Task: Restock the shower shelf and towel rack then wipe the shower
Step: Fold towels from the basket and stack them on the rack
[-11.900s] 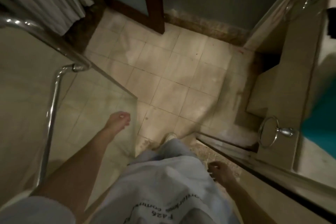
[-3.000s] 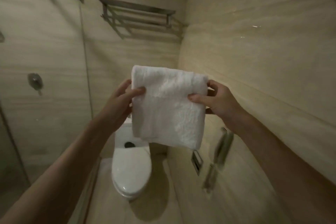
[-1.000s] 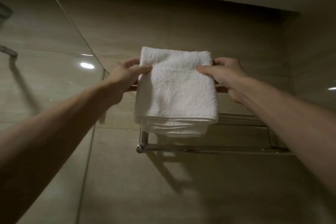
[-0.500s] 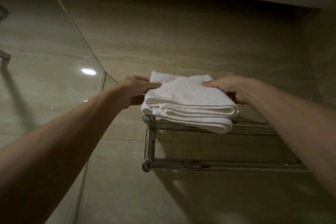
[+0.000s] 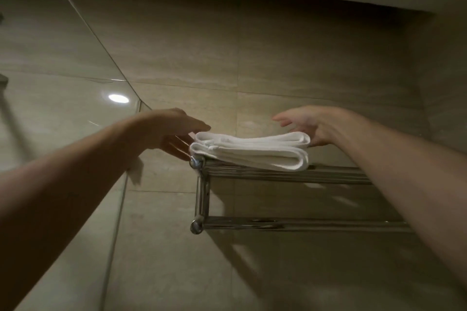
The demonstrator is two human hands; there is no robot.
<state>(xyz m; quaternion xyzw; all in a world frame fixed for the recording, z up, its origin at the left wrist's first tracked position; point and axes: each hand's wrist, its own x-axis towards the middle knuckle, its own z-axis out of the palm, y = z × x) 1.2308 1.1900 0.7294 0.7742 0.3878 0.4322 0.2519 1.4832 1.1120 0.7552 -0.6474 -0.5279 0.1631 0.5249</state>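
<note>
White terry, folded into a thick flat stack: the towel [image 5: 250, 151] lies on the top shelf of the chrome towel rack [image 5: 328, 175], just right of the frame's centre. Its left end sits over the rack's left corner and its rolled folds face us. The rack's lower bar [image 5: 290, 225] runs beneath.

Both hands are off it. The left hand [image 5: 174, 129], centre-left, has its fingers laid out straight with the tips at the towel's left end, touching or just short of it; blur keeps me from saying which. The right hand [image 5: 310, 124], centre-right, is spread loose at the towel's right end, holding nothing. Behind them is the beige tiled wall [image 5: 227, 58]. A glass panel [image 5: 63, 58] fills the left of the frame, with a ceiling light's reflection [image 5: 118, 98] in it.

To my eye the towel-rack part of the restocking is just being finished. The next move calls for little: a pat to square the stack if it needs one, then arms down and off to the shower shelf, with the wiping yet to do.

Half a second ago both hands pinched the towel's ends as it settled on the shelf; now the fingers have opened. A second ago it hung upright in front of the rack.
</note>
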